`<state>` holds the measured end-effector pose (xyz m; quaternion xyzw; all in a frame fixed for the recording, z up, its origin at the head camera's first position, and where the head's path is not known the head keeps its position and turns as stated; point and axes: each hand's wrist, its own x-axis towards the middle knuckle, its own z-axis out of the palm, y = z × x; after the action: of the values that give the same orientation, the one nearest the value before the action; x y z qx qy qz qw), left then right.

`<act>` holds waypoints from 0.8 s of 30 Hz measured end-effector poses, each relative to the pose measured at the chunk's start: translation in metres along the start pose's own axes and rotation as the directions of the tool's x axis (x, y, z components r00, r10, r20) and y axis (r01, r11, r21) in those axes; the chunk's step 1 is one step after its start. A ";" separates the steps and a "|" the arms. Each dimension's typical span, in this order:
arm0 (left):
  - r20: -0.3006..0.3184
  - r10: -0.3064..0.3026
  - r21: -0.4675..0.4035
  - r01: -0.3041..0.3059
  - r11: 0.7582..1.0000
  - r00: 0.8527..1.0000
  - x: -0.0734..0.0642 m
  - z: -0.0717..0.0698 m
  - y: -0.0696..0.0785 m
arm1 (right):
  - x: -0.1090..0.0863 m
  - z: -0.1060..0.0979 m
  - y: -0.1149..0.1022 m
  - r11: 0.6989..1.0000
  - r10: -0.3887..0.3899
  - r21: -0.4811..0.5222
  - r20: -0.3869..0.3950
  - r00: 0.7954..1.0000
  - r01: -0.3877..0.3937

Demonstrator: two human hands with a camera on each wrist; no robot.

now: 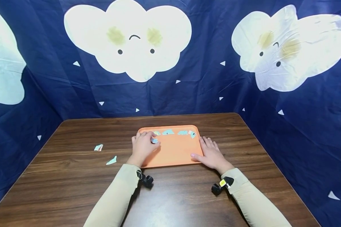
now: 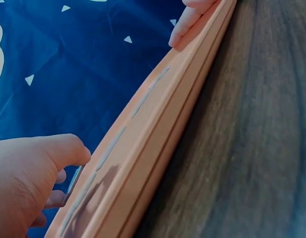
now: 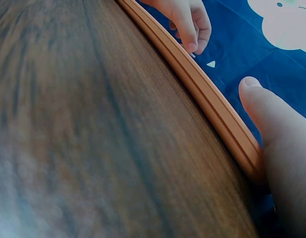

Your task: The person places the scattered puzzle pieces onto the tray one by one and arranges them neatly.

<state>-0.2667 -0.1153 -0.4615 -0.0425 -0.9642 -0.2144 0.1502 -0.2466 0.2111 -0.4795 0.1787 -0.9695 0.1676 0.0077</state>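
My left hand (image 1: pixel 143 146) is over the left side of a shallow orange tray (image 1: pixel 179 153). Between thumb and fingers it pinches a flat light-blue picture piece (image 1: pixel 154 141), seen edge-on in the left wrist view as a thin piece (image 2: pixel 73 186) held above the tray. Along the tray's far side lie several irregular flat pieces: a yellowish one (image 1: pixel 157 133) near the left fingers, a wide blue one (image 1: pixel 168 132), another blue one (image 1: pixel 183 132), and a dark-marked one (image 1: pixel 193 135) at the right corner. My right hand (image 1: pixel 211 154) rests at the tray's right edge, fingers extended and thumb over the rim.
Two more flat pieces lie on the brown wooden table (image 1: pixel 74 176) left of the tray: a pale one with a pinkish edge (image 1: pixel 98 147) and a slim pointed one (image 1: pixel 111 160). A dark blue curtain (image 1: pixel 159 94) with white clouds and triangles surrounds the table's back and sides.
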 end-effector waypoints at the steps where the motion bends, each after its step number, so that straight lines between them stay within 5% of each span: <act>1: -0.003 -0.005 -0.001 0.005 1.000 1.000 0.001 0.001 0.001 | 0.000 0.000 0.000 1.000 -0.002 0.000 -0.003 1.000 0.002; 24: 0.020 -0.025 0.046 0.024 0.999 0.999 0.006 0.013 0.003 | -0.001 0.000 0.000 1.000 -0.009 -0.014 -0.005 1.000 0.009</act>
<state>-0.2750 -0.1071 -0.4696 -0.0295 -0.9708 -0.1937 0.1386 -0.2462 0.2113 -0.4794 0.1827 -0.9697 0.1615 0.0122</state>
